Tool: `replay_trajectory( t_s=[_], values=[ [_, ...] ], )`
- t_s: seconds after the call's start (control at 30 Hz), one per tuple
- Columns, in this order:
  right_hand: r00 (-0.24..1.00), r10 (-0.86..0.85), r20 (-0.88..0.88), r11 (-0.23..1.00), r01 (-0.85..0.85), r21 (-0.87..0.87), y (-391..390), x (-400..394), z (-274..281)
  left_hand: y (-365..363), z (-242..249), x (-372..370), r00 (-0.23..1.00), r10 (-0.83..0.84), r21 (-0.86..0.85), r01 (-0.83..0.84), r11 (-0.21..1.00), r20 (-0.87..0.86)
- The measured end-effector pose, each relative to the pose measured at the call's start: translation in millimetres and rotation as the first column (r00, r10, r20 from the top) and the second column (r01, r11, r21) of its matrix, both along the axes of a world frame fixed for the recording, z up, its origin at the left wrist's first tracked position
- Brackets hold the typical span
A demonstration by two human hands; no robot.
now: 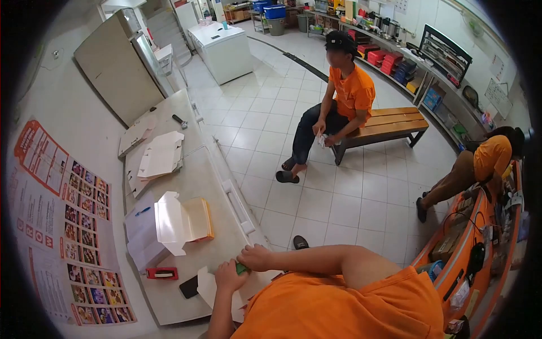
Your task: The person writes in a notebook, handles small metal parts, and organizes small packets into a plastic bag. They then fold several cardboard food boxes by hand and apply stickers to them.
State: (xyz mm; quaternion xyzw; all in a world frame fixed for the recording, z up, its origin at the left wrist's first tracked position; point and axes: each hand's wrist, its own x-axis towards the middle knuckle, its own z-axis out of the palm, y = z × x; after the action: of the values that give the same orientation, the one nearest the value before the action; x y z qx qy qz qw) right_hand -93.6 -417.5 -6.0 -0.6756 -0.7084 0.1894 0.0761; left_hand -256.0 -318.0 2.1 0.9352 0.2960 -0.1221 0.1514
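My left hand [228, 277] and my right hand [255, 257] meet at the near edge of the worktop, fingers closed around a small green object [241, 269]. Most of that object is hidden by the fingers, so its kind does not show. A white card piece [208, 289] lies beside and partly behind my left hand. Farther along stands an open white folded carton [174, 221] with an orange side, its flaps raised. Left of my hands are a red-and-black item [162, 273], perhaps a stapler, and a dark phone [189, 287].
Flat carton blanks [161, 155] lie farther up the worktop [206, 192], near a dark-handled tool [179, 121]. A blue pen [143, 211] rests on papers. One person [353, 93] sits on a wooden bench [395, 121]; another person [488, 161] bends at orange shelving on the right.
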Motion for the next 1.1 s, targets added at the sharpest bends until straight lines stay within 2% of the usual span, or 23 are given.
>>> replay_trajectory(
  t_s=[0.03,0.13,0.2,0.23,0.3,0.33,0.4,0.43,0.47,0.5,0.53,0.57,0.6,0.73,0.8,0.83,0.87,0.9,0.93,0.97,1.03,1.07,1.1],
  values=[
    [1.000,-0.003,-0.006,1.000,0.003,-0.010,-2,-1,-2,-4,1,-6,1.000,-0.003,-0.010,0.003,1.000,-0.006],
    [0.996,0.062,0.069,0.992,-0.069,0.108,-8,0,-1,-13,-10,-16,0.986,-0.027,0.055,0.018,0.998,0.164],
    [0.973,0.126,0.191,0.977,-0.155,0.146,-7,-2,-17,-21,-34,-25,0.945,-0.079,0.207,0.012,0.978,0.316],
    [0.973,0.127,0.194,0.977,-0.156,0.147,-9,-6,-27,-25,-32,-26,0.945,-0.078,0.208,0.011,0.978,0.319],
    [0.968,-0.001,0.249,0.913,-0.100,0.395,-14,-11,-42,-30,-29,-23,0.911,-0.116,0.309,-0.014,0.951,0.397],
    [0.968,-0.002,0.251,0.913,-0.100,0.396,-15,-12,-38,-20,-50,-27,0.910,-0.117,0.310,-0.014,0.951,0.398],
    [0.997,-0.048,0.065,0.997,0.045,0.060,-15,-16,0,27,-109,-41,0.870,-0.084,0.123,0.028,0.992,0.486],
    [0.997,-0.050,0.060,0.997,0.046,0.057,-15,-16,15,42,-100,-44,0.872,-0.085,0.121,0.030,0.992,0.482],
    [0.997,0.000,0.072,0.998,0.004,-0.060,-14,-17,29,55,-78,-39,0.913,0.218,-0.381,-0.076,0.921,0.345],
    [0.995,0.056,0.079,0.983,-0.042,-0.178,-13,-16,39,62,-52,-31,0.903,0.422,-0.769,-0.218,0.601,0.074],
    [0.995,0.069,0.077,0.981,-0.053,-0.184,-13,-15,45,65,-22,-22,0.899,0.433,-0.772,-0.226,0.594,0.070],
    [0.994,0.088,0.069,0.970,-0.070,-0.231,-11,-16,49,68,12,-12,0.974,0.191,-0.774,-0.212,0.596,-0.119],
    [0.993,0.104,0.061,0.958,-0.083,-0.273,-10,-16,54,73,33,-1,0.953,-0.073,-0.779,-0.195,0.596,-0.295],
    [0.993,0.116,0.006,0.942,-0.108,-0.318,-5,-7,67,82,55,37,0.878,-0.115,-0.678,-0.270,0.683,-0.465],
    [0.961,0.021,-0.277,0.830,-0.171,-0.530,15,9,58,76,55,55,0.853,-0.265,-0.553,-0.033,0.833,-0.450],
    [0.796,-0.070,-0.601,0.734,-0.367,-0.572,20,27,66,68,48,50,0.824,-0.331,-0.484,0.080,0.871,-0.460],
    [0.781,-0.057,-0.622,0.716,-0.402,-0.571,26,44,59,56,31,37,0.969,-0.191,-0.523,0.081,0.848,-0.159],
    [0.710,-0.114,-0.695,0.743,-0.403,-0.535,31,59,39,41,16,16,0.990,0.004,-0.550,0.076,0.832,0.143],
    [0.624,-0.170,-0.762,0.763,-0.406,-0.503,38,65,24,28,34,19,0.990,-0.005,-0.471,-0.063,0.880,-0.142],
    [0.644,-0.526,-0.556,0.620,-0.157,-0.769,38,65,67,24,56,35,0.909,0.001,-0.366,-0.169,0.915,-0.416],
    [0.842,-0.198,-0.501,0.725,-0.219,-0.653,63,70,28,17,57,23,0.976,0.038,-0.243,-0.092,0.966,-0.216],
    [0.838,-0.175,-0.517,0.706,-0.258,-0.659,63,58,17,14,58,19,0.969,0.070,-0.255,-0.132,0.958,-0.238],
    [0.935,-0.016,-0.354,0.815,-0.193,-0.546,63,49,9,13,61,19,0.968,0.091,-0.238,-0.148,0.960,-0.232]
  ],
)
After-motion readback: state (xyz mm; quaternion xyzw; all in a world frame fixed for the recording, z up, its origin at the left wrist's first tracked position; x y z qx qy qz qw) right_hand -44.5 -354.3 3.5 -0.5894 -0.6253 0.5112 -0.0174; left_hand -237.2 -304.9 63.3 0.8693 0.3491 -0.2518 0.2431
